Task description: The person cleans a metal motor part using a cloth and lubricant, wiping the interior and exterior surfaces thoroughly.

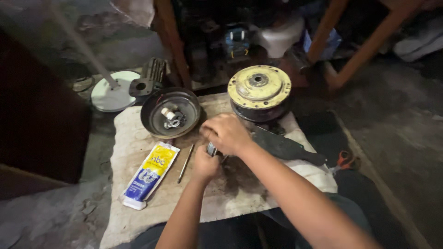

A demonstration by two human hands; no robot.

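Yellow-and-blue tube [148,175] with white cap at eight o'clock; dark grey bowl [170,113] at eleven; pale yellow, rust-flecked disc [259,86] at one; orange-handled scissors [343,160] at three.

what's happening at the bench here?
A person sits over a stained cloth, both hands together on a small metal part: left hand below, right hand over it. Beside them lie a thin rod and a yellow-and-blue tube. Behind are a dark bowl-shaped housing holding small pieces and a yellow-faced round drum.
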